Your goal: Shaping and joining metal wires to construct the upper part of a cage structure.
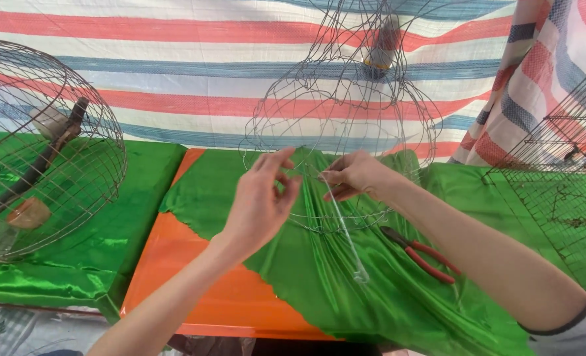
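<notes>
A thin wire frame (345,112), shaped like a rounded cage, stands on green satin cloth (345,290) in the middle. My right hand (355,177) pinches a wire at the frame's front, with a bundle of thin wire strands (349,244) hanging down from it toward me. My left hand (263,198) is raised just left of the frame with fingers spread, holding nothing that I can make out. Red-handled pliers (421,254) lie on the cloth under my right forearm.
A round wire cage (42,145) with a perch and small cups sits at the left. A square wire cage (563,165) stands at the right. An orange tabletop (194,277) shows beneath the cloth. A striped tarp (194,79) hangs behind.
</notes>
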